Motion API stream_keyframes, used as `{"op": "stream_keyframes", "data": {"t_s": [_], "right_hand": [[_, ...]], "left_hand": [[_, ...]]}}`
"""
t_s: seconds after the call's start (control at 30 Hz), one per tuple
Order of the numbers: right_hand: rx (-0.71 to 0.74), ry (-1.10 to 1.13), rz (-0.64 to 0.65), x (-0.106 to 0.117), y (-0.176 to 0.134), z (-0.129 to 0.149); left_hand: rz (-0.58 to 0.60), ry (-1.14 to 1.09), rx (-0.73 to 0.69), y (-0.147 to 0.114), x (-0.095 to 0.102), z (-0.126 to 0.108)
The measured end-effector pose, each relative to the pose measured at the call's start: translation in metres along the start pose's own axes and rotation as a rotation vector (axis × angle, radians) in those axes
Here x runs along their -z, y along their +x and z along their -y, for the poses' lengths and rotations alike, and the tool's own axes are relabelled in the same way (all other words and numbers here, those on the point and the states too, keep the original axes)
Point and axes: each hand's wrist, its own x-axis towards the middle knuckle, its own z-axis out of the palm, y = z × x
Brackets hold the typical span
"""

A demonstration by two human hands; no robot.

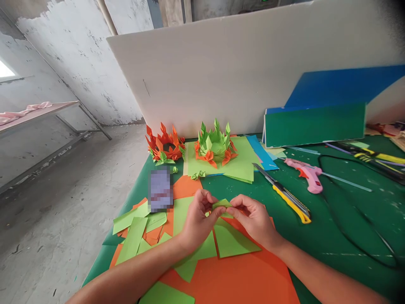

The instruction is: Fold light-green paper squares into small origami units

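Between both hands is a small folded piece of green paper (222, 203), held above a layer of loose sheets. My left hand (202, 215) pinches its left side, thumb in front. With thumb and fingertips, my right hand (253, 217) grips the right side. Parts of the fold are hidden behind the fingers. Directly below lie a larger green paper piece (236, 240) and orange sheets (243, 278). Farther back stand a green paper crown (215, 145) with orange flowers and an orange paper crown (164, 141) with green trim.
Right of my hands lie a yellow utility knife (291, 202), blade out, and a pink glue gun (306, 172) with a trailing black cord. Green strips (131, 240) and a blurred-out rectangular item (160, 190) are on the left. A white board (221, 76) stands behind the table.
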Motion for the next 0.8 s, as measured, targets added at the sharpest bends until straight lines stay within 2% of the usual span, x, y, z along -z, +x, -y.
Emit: {"op": "stream_keyframes", "data": {"t_s": [0.2, 0.3, 0.43, 0.57, 0.7, 0.8], "right_hand": [[0.001, -0.051, -0.026, 0.0031, 0.0001, -0.0024], [0.026, -0.109, -0.013, 0.0029, 0.0006, -0.0015], [0.187, -0.278, -0.018, 0.0013, -0.0012, 0.0008], [0.313, -0.347, -0.075, 0.0011, -0.0032, 0.0015], [0.221, -0.271, -0.086, 0.0017, -0.0010, 0.0022], [0.074, -0.169, 0.029, 0.0008, 0.0000, 0.0032]], "left_hand": [[0.076, -0.121, 0.147, 0.0039, 0.0012, 0.0032], [0.050, -0.073, 0.138, 0.0036, 0.0010, 0.0016], [-0.037, 0.020, 0.060, 0.0012, -0.0002, -0.0037], [-0.003, -0.091, 0.114, 0.0027, 0.0011, -0.0048], [0.107, -0.219, 0.233, 0.0067, 0.0050, -0.0001], [0.108, -0.213, 0.242, 0.0073, 0.0067, 0.0030]]}}
